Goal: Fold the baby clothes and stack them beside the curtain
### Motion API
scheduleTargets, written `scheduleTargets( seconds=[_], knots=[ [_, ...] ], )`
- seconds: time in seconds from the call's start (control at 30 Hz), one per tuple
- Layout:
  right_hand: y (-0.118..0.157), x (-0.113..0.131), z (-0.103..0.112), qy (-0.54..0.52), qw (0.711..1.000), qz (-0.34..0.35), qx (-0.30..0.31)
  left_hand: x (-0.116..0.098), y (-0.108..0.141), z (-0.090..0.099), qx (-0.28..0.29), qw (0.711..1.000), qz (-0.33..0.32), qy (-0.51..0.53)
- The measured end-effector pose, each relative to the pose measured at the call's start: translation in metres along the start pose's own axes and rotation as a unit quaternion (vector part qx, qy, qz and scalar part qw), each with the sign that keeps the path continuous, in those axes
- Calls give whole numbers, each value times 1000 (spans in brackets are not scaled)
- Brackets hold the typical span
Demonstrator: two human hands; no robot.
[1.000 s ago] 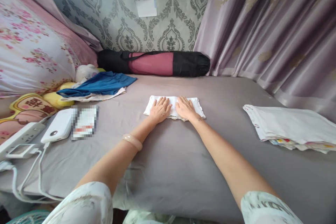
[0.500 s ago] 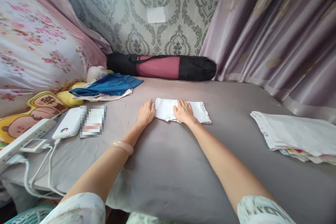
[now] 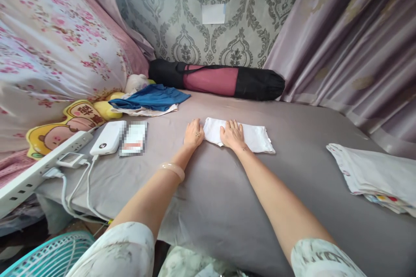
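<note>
A white piece of cloth [image 3: 255, 137], folded into a narrow rectangle, lies flat on the grey bed sheet. My right hand [image 3: 232, 134] rests palm down on it, left of its middle, with the fingers stretched forward. At the cloth's left end is my left hand [image 3: 194, 134], fingers extended and its thumb side against the edge. Neither hand is wrapped around anything. Part of the cloth is hidden under my right hand.
On the right lies a stack of folded cloths [image 3: 380, 173]. A blue garment [image 3: 152, 96], a white power bank [image 3: 108, 138], a power strip [image 3: 73, 147] with cables and plush toys are on the left. A black and pink long bag [image 3: 211, 80] lies by the wall. A fan [image 3: 52, 255] stands lower left.
The view has turned left, so the scene sits further right. My right hand lies slightly nearer the cloth's left end; my left hand stays at that edge.
</note>
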State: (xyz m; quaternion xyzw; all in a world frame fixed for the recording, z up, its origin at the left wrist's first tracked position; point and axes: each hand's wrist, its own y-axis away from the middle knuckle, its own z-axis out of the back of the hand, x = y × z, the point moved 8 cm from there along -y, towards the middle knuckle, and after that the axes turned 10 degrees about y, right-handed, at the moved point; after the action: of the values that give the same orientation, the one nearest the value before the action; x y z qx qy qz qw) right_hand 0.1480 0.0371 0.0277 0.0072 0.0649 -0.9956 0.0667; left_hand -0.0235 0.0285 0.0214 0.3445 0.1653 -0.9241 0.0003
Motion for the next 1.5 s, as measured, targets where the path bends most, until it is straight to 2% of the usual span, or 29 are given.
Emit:
scheduleTargets(
  seconds=[0.07,0.17,0.3,0.47,0.63,0.83,1.0,1.17,1.3,1.37,1.5],
  knots=[
    [-1,3,3,3,1000,-1,10,0,0,1,-5,1000,4,9],
    [-2,19,11,-4,1000,21,-9,0,0,3,-14,1000,7,24],
    [-1,39,6,-16,999,41,-7,2,-1,2,-21,999,9,37],
    [-1,42,-2,-12,999,36,-4,6,-2,1,-30,998,7,53],
    [-6,42,-1,-11,999,34,38,8,-3,0,-29,997,11,68],
    [-12,70,13,-40,997,59,-14,6,-3,3,-44,996,-5,79],
    [-11,82,1,-50,996,72,21,13,-4,4,-59,991,-1,116],
    [-11,81,0,-48,997,65,1,17,-3,6,-47,992,26,113],
    [-14,78,2,-90,991,80,51,14,-2,7,-41,995,26,92],
    [-14,66,10,-116,988,85,56,11,-2,7,-34,996,21,78],
    [-8,18,26,-75,997,34,9,3,1,5,-7,999,16,48]
  ],
)
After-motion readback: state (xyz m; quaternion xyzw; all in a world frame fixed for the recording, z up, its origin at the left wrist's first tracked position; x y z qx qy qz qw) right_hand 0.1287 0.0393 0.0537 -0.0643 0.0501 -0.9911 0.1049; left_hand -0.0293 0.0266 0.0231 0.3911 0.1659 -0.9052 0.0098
